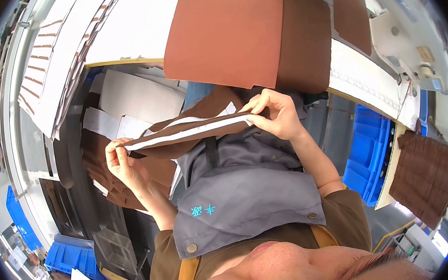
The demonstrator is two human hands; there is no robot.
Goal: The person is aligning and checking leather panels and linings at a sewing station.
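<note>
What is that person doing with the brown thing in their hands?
A person holds a stack of brown and white pieces flat between both hands, just above their grey apron. The left hand pinches one end and the right hand pinches the other. In front of them a big brown sheet lies on the table, and blue bins stand at the right.

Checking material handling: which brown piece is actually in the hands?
The narrow folded brown piece with a white strip, pinched at its ends by the left hand and right hand; the others lie on the table.
</note>
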